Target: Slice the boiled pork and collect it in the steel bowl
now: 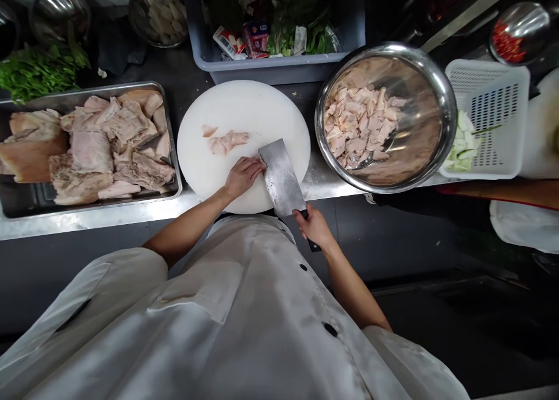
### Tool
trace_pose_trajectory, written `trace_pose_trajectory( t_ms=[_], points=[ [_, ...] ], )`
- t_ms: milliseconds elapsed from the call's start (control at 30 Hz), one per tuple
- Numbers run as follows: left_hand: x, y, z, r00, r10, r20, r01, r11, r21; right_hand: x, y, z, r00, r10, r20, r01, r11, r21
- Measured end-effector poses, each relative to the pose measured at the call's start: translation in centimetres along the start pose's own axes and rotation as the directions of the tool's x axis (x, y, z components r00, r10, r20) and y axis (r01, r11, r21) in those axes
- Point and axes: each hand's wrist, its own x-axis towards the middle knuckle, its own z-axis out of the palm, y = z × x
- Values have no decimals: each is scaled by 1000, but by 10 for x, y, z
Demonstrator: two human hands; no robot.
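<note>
On a round white cutting board (244, 109) my left hand (243, 176) is closed, its fingers pressed together on a small piece of pale meat (261, 163) that they mostly cover. Right beside those fingertips stands the blade of a cleaver (282, 179). My right hand (315, 227) grips its black handle at the board's near edge. Farther up the board lie cut pieces of meat (227, 142). To the right, a large steel bowl (441, 132) holds many chopped pieces of meat (360, 120).
A metal tray (178, 181) of large pale meat chunks (91, 147) is at the left. Behind the board stands a grey bin (279, 67) with greens and wrappers. A white basket (502, 120) sits right of the bowl. Leafy greens (41, 68) lie at far left.
</note>
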Motion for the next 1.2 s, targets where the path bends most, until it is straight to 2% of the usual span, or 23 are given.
trace_pose_trajectory(
  t_ms=[167,400,600,700,767,867,967,1033,1100,1200],
  points=[
    [-1,0,0,1000,-16,-2,16,1000,7,28,-14,9,999,-28,-34,30,998,52],
    [-1,0,0,1000,-23,-2,23,999,25,-1,7,7,998,7,58,-11,998,62],
    [-2,3,-1,999,-42,-5,42,998,54,36,-17,17,1000,-17,-3,17,999,51],
    [-2,5,2,996,-85,-22,87,993,78,24,-8,17,999,-29,44,28,999,32],
    [1,-1,4,991,-118,-68,125,986,109,3,8,6,994,-9,106,8,1000,15],
    [15,-23,2,972,-161,-173,186,973,139,-30,34,-25,983,34,181,-29,999,-32],
    [35,-49,-9,945,-184,-270,221,969,114,-54,55,-58,957,61,282,-58,998,-20],
    [45,-54,-17,941,-162,-298,201,974,106,-61,63,-67,949,78,306,-92,995,32],
    [45,-45,-20,966,-96,-242,127,985,116,-60,64,-61,967,94,238,-122,987,106],
    [29,-16,-15,999,21,-30,-19,996,84,-44,55,-33,992,89,93,-108,967,229]
  ],
)
